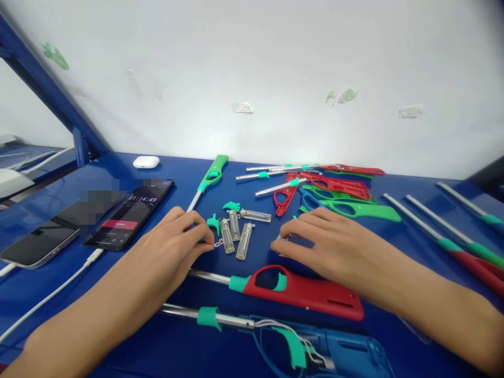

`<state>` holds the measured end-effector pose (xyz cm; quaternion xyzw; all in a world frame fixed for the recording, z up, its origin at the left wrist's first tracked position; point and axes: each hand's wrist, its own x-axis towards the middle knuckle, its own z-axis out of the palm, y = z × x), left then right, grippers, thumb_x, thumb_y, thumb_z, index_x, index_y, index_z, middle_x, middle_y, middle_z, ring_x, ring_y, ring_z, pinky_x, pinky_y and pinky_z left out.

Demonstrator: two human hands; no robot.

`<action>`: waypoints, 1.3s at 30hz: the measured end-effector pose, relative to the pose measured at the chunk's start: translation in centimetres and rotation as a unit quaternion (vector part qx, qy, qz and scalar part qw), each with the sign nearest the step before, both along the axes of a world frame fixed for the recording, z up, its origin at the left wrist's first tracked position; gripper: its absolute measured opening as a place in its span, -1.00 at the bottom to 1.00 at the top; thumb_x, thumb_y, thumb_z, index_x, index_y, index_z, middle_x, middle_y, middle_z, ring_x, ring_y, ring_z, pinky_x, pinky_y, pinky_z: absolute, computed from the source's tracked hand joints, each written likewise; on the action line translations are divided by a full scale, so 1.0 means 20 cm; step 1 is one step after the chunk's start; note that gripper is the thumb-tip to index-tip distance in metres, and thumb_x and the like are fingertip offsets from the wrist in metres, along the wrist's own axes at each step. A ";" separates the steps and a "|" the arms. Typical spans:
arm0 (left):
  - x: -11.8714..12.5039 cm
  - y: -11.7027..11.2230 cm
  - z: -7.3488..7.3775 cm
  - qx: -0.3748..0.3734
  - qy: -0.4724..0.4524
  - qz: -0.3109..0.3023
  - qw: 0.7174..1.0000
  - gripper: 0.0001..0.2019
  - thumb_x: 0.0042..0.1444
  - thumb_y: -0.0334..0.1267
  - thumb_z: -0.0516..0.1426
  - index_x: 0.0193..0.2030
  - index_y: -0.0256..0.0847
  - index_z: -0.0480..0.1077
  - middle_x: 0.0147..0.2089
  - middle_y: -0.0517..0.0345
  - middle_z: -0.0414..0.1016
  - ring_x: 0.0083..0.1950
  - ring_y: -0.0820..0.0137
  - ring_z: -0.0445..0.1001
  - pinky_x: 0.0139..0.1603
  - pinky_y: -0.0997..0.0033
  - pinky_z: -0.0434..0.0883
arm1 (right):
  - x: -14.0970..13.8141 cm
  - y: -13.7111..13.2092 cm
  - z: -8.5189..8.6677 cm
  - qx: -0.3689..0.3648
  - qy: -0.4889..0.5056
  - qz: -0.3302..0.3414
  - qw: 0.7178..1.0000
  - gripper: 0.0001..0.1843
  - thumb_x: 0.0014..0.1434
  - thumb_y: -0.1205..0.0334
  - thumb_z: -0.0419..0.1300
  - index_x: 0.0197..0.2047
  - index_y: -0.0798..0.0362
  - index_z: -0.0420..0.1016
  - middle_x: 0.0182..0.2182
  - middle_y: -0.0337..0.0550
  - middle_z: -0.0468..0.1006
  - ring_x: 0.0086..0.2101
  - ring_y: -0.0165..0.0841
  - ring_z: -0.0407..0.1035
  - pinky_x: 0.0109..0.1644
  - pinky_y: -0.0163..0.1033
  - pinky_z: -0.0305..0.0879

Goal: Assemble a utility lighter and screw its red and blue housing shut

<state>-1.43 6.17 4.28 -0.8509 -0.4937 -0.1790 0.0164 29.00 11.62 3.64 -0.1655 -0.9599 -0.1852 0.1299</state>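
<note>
My left hand (183, 236) is closed, its fingertips pinched low over the table beside a small pale clip-like part (218, 243). A bit of teal shows under those fingers; what they hold is mostly hidden. Opposite, my right hand (315, 236) curls its thumb and fingers together around something small and shiny that I cannot make out. Between the hands lie several clear fuel tanks (244, 241) and loose teal triggers (213, 223). Nearer me is a red long-necked lighter (303, 291), and below it an opened blue lighter (338, 346) with its wires exposed.
A green lighter (216, 170) lies at the back. Opened red casings (342, 186) and green casings (366, 210) are piled beyond my right hand. More lighters (452, 244) lie far right. Two phones (132, 215), a white cable (59, 286) and a white earbud case (146, 161) occupy the left.
</note>
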 end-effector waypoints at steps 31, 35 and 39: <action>0.31 -0.18 -0.06 0.103 -0.221 0.034 0.969 -0.90 0.43 -0.23 0.18 -0.05 0.10 0.53 -0.18 0.55 0.67 -0.27 0.58 0.63 -0.04 0.61 0.58 | -0.04 -0.15 0.04 -0.054 0.179 -0.019 0.982 -0.80 0.58 0.28 0.05 -0.02 0.04 0.50 -0.23 -0.20 0.60 -0.29 -0.39 0.53 -0.24 -0.25 0.35; 0.30 -0.18 -0.06 0.082 -0.242 0.035 0.966 -0.86 0.42 -0.28 0.18 -0.04 0.13 0.52 -0.09 0.55 0.64 -0.16 0.63 0.62 -0.07 0.72 0.54 | -0.04 -0.16 0.03 -0.084 0.207 -0.024 0.974 -0.81 0.56 0.25 0.10 -0.06 -0.01 0.54 -0.21 -0.24 0.59 -0.29 -0.43 0.52 -0.25 -0.29 0.34; 0.31 -0.16 -0.06 0.061 -0.251 0.019 0.966 -0.86 0.43 -0.28 0.17 -0.09 0.11 0.52 -0.10 0.53 0.64 -0.19 0.63 0.62 -0.10 0.73 0.55 | -0.04 -0.17 0.02 -0.090 0.205 -0.028 0.974 -0.83 0.55 0.24 0.12 -0.04 -0.02 0.55 -0.20 -0.25 0.60 -0.33 -0.44 0.51 -0.30 -0.29 0.33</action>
